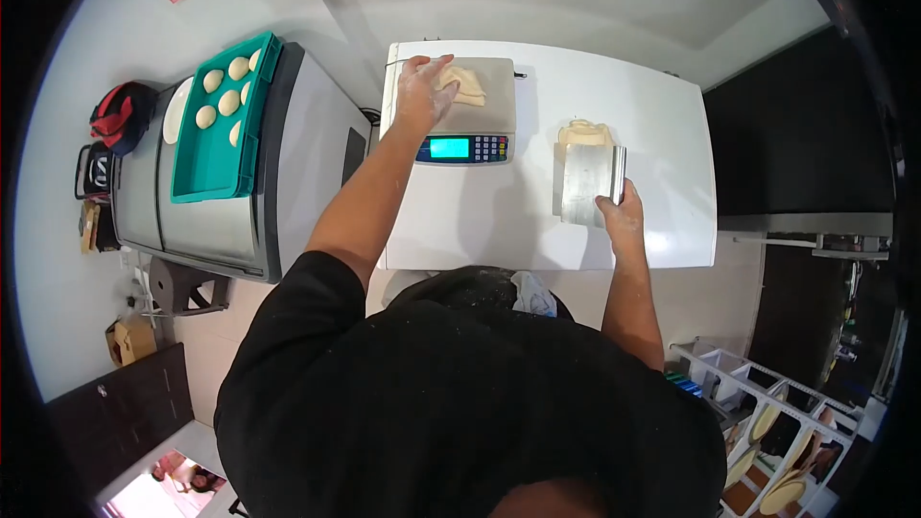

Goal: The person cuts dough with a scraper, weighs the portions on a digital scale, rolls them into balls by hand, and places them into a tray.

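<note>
A piece of pale dough (pixel 467 86) lies on the metal plate of a digital scale (pixel 499 96). At its left edge is my left hand (pixel 420 94), dusted with flour, fingers apart and the thumb against or just over the dough. The scale's display (pixel 448 148) glows blue-green, but its figures are too small to read. My right hand (pixel 624 216) grips a wide metal bench scraper (pixel 587 182) by its handle side. Just beyond the scraper's far edge sits a second lump of dough (pixel 585 132), partly covered by the blade.
Both dough pieces are on a white worktable (pixel 470 221) against the wall. To the left, a green tray (pixel 206 173) with several dough balls rests on a steel-topped unit (pixel 139 192). A white rack (pixel 767 393) stands at lower right.
</note>
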A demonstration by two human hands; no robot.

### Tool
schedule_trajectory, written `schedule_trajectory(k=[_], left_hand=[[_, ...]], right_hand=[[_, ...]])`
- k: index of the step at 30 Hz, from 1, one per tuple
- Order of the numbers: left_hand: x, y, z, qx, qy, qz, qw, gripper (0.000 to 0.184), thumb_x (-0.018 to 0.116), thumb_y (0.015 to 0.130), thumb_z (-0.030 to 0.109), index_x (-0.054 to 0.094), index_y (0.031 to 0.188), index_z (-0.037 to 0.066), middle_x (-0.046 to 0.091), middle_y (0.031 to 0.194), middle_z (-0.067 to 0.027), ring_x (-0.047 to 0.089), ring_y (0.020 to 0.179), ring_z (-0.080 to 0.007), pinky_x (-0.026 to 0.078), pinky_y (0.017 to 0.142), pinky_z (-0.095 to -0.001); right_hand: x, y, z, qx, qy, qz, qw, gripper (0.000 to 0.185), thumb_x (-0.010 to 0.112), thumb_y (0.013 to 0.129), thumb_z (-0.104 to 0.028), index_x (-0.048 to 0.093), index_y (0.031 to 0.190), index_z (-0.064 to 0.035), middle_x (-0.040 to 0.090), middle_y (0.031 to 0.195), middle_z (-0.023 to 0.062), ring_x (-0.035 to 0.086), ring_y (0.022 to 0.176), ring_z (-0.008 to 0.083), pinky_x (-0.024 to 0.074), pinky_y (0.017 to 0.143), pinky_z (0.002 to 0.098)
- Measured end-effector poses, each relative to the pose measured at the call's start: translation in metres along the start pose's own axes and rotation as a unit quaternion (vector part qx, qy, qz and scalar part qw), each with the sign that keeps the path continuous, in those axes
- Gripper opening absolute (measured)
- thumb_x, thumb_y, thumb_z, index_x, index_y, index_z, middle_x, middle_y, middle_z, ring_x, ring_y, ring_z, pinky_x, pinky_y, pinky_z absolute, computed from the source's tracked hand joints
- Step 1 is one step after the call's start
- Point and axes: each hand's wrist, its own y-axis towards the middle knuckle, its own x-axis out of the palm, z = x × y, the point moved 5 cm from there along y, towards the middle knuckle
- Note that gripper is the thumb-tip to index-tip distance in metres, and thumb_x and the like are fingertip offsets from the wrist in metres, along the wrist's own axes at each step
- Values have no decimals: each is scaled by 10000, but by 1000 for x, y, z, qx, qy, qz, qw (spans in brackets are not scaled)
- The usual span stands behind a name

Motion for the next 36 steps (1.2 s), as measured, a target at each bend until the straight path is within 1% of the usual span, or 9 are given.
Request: schedule_trajectory(k=[4, 7, 12, 15, 20, 22, 29, 34, 36], left_hand=[[-17, -1, 15, -41, -154, -99, 982, 335, 741, 886, 191, 733, 1220, 165, 609, 1260, -155, 639, 922, -233, 535, 901, -335], [-25, -9, 11, -97, -235, -141, 957, 309, 727, 891, 180, 729, 1194, 117, 668, 1049, -93, 636, 863, -186, 531, 828, -314], [-39, -26, 11, -189, -250, -188, 931, 295, 691, 936, 165, 712, 1205, 46, 712, 1017, -57, 628, 913, -122, 500, 859, -271], [-34, -35, 11, -191, -304, -181, 916, 267, 693, 953, 194, 718, 1184, 64, 609, 775, 20, 541, 750, -82, 463, 717, -252], [-17, -56, 30, -197, -349, -187, 897, 263, 684, 957, 179, 708, 1179, 41, 633, 816, 14, 550, 763, -74, 468, 713, -250], [6, -75, 43, -228, -376, -262, 859, 257, 670, 957, 137, 694, 1183, 17, 666, 920, 0, 588, 846, -85, 484, 807, -250], [34, -123, 118, -147, -361, -397, 831, 262, 678, 944, 122, 680, 1173, -5, 685, 972, -44, 611, 887, -108, 509, 822, -261], [99, -164, 111, -122, -352, -483, 793, 322, 685, 935, 136, 653, 1219, -11, 692, 1003, -72, 640, 907, -130, 527, 812, -281], [127, -167, 111, -73, -294, -434, 848, 349, 700, 916, 156, 650, 1219, -10, 697, 1028, -110, 658, 921, -159, 536, 819, -303]], right_hand=[[-10, -8, 6, 43, 0, -27, 999, 335, 649, 810, -32, 603, 1135, 33, 672, 972, 105, 638, 876, 215, 500, 840, 339], [-20, -4, 16, 52, 22, 4, 998, 333, 659, 816, -33, 600, 1137, 36, 673, 968, 105, 632, 865, 214, 502, 836, 337], [-34, 5, 10, 31, 86, 51, 995, 342, 659, 838, -43, 598, 1170, 18, 646, 974, 82, 591, 892, 177, 482, 823, 320], [-43, 11, -8, -65, -112, 98, 987, 332, 657, 849, -55, 594, 1174, -33, 710, 970, 187, 696, 902, 328, 529, 827, 405], [-37, 19, -14, -105, -267, 58, 956, 372, 651, 864, -79, 576, 1227, -108, 713, 961, 234, 696, 906, 413, 541, 815, 474], [-28, 29, -12, -114, -375, -12, 920, 387, 629, 872, -93, 556, 1248, -151, 712, 930, 227, 686, 873, 437, 545, 778, 516], [-5, 54, -14, -156, -458, -101, 869, 326, 564, 901, -102, 556, 1221, -160, 716, 919, 197, 702, 880, 408, 552, 766, 509], [33, 47, -18, -173, -469, -121, 858, 300, 552, 905, -104, 555, 1204, -129, 719, 927, 194, 705, 881, 407, 555, 777, 499], [60, 54, -33, -155, -466, -116, 863, 296, 548, 898, -99, 563, 1193, -98, 716, 956, 216, 701, 903, 412, 554, 791, 494]])
